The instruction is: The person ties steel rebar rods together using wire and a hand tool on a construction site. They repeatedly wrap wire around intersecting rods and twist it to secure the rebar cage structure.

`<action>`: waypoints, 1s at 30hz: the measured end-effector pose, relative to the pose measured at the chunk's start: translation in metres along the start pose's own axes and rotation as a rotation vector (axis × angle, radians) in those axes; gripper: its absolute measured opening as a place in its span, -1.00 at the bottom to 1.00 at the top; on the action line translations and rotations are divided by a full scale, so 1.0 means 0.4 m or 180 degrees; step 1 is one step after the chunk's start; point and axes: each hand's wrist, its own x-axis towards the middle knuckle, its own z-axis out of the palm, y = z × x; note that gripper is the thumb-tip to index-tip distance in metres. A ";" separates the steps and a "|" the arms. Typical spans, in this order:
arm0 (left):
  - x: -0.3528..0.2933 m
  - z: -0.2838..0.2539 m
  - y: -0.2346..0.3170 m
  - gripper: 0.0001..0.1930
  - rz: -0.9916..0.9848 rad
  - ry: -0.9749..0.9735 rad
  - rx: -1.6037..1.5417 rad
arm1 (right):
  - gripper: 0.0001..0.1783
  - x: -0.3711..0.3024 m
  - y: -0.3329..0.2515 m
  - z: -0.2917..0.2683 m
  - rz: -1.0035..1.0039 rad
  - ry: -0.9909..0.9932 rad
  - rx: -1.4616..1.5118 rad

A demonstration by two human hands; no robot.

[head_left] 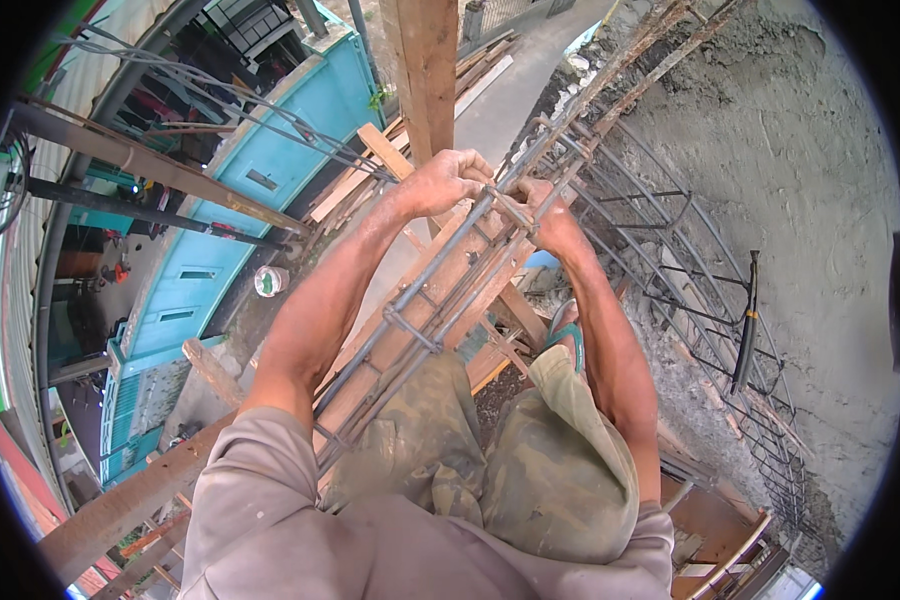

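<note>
A long cage of steel rebar [425,300] runs from my lap up toward the top right. It is made of several grey bars held by square stirrups. My left hand [448,182] is closed around a bar near a stirrup [510,208]. My right hand [550,215] grips the same stirrup from the other side. The two hands almost touch. I cannot make out whether either hand also holds wire or a tool.
A wooden post [428,70] rises behind my hands. A second rebar cage [690,280] leans on the rough grey cement wall [820,200] at right. Planks [370,170] lie below; a teal building [250,200] and rusty beams [120,505] are at left.
</note>
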 end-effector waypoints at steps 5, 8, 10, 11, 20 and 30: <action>0.012 0.013 -0.002 -0.63 0.0267 0.0212 0.0226 | -0.74 0.007 0.026 0.014 -0.0319 0.0013 0.0328; 0.021 0.017 0.017 -0.59 0.0646 0.0128 0.0673 | -0.74 0.015 0.067 0.038 -0.0377 0.0318 0.0495; 0.034 0.009 0.001 -0.56 0.0797 -0.0074 0.0454 | -0.72 0.011 0.065 0.041 -0.0227 0.0331 0.0458; 0.032 0.013 0.010 -0.55 0.0691 -0.0083 0.0419 | -0.72 0.011 0.062 0.043 -0.0214 0.0341 0.0471; 0.046 0.016 0.042 -0.64 0.0588 -0.0265 0.0848 | -0.73 0.018 0.103 0.055 -0.0758 0.0531 -0.0019; 0.047 0.017 0.065 -0.71 0.0257 -0.0300 0.1217 | -0.70 -0.054 -0.010 0.002 -0.1007 0.0971 -0.1939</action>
